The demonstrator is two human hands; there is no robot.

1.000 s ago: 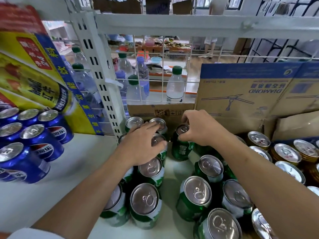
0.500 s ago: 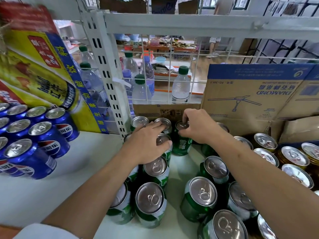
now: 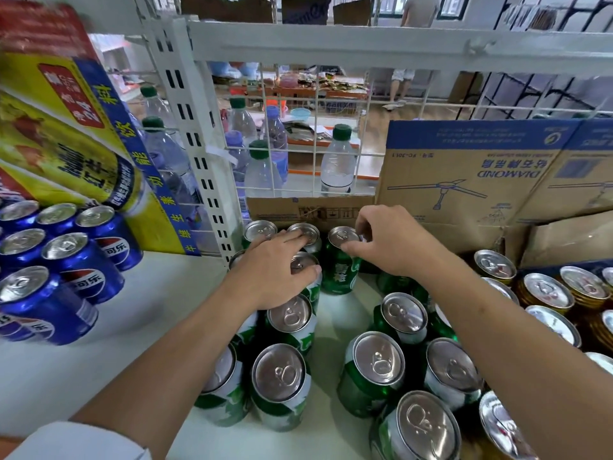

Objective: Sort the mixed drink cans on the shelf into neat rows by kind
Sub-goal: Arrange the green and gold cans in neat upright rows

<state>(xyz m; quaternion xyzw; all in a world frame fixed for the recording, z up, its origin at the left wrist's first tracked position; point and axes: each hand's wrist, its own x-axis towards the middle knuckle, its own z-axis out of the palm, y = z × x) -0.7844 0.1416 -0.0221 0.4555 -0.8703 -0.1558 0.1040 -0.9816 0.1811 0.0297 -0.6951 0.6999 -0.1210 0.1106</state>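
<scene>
Several green cans stand on the white shelf [image 3: 99,343]. My left hand [image 3: 272,273] lies flat on the tops of the green cans [image 3: 292,320] in the left rows, fingers straight. My right hand [image 3: 384,240] pinches the rim of one green can [image 3: 340,270] at the back, beside those rows. More green cans [image 3: 378,370] stand loosely grouped under my right forearm. Blue cola cans [image 3: 79,260] stand at the left, gold cans [image 3: 547,290] at the right.
A white slotted upright [image 3: 199,134] and wire mesh back the shelf, with water bottles [image 3: 336,161] behind. Cardboard boxes [image 3: 471,174] stand at the back right. A yellow drink carton [image 3: 66,134] leans at the left. Bare shelf lies between blue and green cans.
My right hand has carried the green can further back and left, next to the left rows. My left hand stays on the can tops. The view shifted slightly.
</scene>
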